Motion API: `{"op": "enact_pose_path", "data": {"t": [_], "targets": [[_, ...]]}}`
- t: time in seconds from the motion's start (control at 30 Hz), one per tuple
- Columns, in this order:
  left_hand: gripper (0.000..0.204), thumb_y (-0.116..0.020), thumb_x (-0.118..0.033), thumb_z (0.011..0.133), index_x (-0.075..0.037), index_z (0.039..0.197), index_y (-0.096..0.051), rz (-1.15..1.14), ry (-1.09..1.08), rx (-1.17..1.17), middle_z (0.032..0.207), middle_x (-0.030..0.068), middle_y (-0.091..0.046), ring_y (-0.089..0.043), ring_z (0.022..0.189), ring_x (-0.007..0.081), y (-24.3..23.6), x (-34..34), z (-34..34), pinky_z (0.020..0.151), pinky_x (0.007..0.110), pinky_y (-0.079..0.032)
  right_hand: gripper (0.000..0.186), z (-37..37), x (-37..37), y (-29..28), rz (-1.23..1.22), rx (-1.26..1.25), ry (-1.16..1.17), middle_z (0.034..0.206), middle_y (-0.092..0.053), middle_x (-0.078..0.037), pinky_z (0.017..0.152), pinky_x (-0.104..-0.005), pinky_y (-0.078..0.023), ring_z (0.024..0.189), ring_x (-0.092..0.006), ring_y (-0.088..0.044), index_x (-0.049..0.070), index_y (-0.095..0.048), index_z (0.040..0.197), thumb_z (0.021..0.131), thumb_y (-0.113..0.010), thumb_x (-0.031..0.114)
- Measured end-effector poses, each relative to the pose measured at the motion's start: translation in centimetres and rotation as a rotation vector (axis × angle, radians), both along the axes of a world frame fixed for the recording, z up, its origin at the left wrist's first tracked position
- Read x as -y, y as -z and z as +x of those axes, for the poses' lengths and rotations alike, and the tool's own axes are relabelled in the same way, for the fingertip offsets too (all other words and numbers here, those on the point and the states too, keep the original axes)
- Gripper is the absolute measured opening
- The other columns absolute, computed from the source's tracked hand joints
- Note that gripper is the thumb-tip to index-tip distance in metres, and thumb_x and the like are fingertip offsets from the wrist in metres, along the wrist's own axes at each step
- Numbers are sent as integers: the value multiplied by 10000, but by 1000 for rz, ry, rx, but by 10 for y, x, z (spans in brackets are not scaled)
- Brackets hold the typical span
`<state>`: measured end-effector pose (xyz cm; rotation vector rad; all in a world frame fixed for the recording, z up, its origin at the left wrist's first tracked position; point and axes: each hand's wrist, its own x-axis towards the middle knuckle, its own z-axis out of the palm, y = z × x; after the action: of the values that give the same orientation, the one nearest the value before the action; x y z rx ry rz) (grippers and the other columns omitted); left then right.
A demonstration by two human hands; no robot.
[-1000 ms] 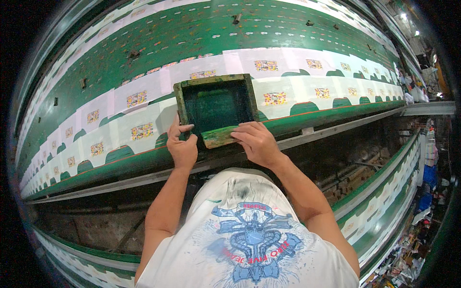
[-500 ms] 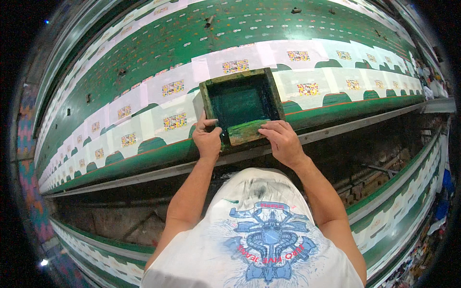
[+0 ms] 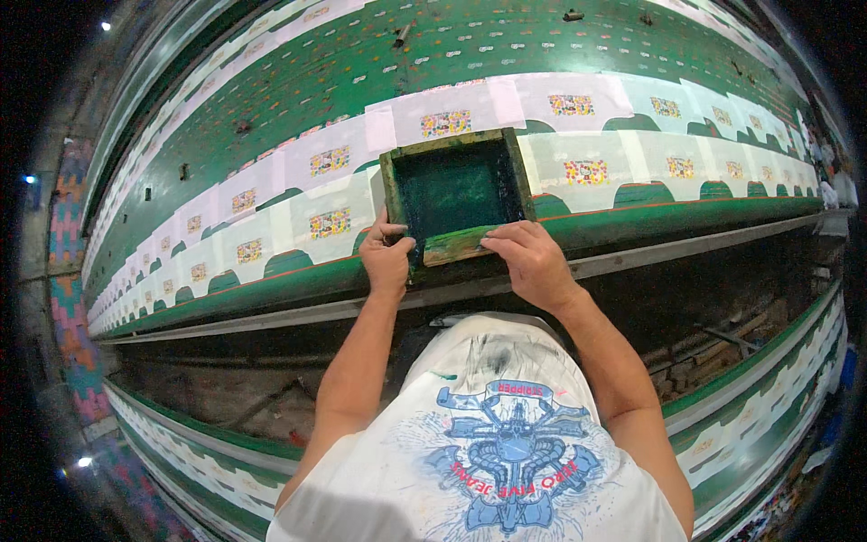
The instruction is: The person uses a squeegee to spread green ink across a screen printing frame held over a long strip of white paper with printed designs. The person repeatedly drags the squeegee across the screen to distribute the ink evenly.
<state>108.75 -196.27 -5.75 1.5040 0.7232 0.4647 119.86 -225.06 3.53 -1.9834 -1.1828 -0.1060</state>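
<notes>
A square wooden screen-printing frame (image 3: 520,176), dark with green ink inside, lies over the near row of pale printed cloth pieces (image 3: 578,154) on the long green table. My left hand (image 3: 386,260) grips its near left corner, thumb and fingers closed. Along the near side runs a green-stained wooden strip (image 3: 456,244); whether it is a squeegee or part of the frame, I cannot tell. My right hand (image 3: 535,262) pinches the right end of this strip, fingertips on its top edge. The cloth directly under the frame is hidden.
A metal rail (image 3: 623,259) edges the table just in front of me. Between it and another cloth-covered table (image 3: 208,443) behind me is a dark gap. Small dark pegs (image 3: 403,34) stand on the far part of the green table (image 3: 325,99).
The view has turned slightly, so the table and cloth sit a little differently in the picture. Both hands keep their hold, and the frame stays at nearly the same place on the cloth.
</notes>
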Motion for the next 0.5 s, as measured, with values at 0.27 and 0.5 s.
{"op": "enact_pose_path", "data": {"t": [0.27,0.5], "targets": [[141,-768,85,824,-15,921,-745,20,-3,-38,1775,330,-426,-561,1563,351,-16,10,4,1153,404,-491,405,3,-27,-20,-382,138,-155,1192,-773,-107,996,-450,-544,1108,-319,-713,54,-798,1212,810,-765,15],[152,-769,81,812,9,944,-755,-5,38,-19,1736,283,-521,-689,1283,218,-6,9,3,1111,368,-505,383,65,-53,-55,-638,-125,-294,1159,-785,-170,1018,-514,-585,1153,-404,-734,51,-803,1207,843,-708,-19]]}}
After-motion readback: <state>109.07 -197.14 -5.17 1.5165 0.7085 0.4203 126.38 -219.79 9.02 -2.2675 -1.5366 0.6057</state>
